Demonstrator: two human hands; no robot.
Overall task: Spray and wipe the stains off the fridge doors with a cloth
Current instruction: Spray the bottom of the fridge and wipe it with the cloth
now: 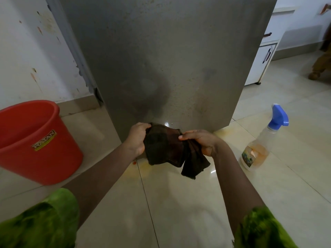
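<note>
The grey fridge door point(166, 56) fills the middle of the view, speckled with spray droplets and faint stains near its lower edge. In front of its bottom edge I hold a dark brown cloth point(168, 149) between both hands. My left hand point(138, 138) grips the cloth's left end. My right hand point(202, 140) grips its right end, and a loose corner hangs below that hand. A clear spray bottle point(259, 149) with a blue trigger head stands on the floor to the right, apart from both hands.
A red plastic bucket point(35, 145) stands on the floor at the left. Orange stains mark the glossy floor tiles point(141, 169) under the fridge. A white cabinet point(261, 65) stands behind at the right, and another person's leg point(320, 63) shows at the far right.
</note>
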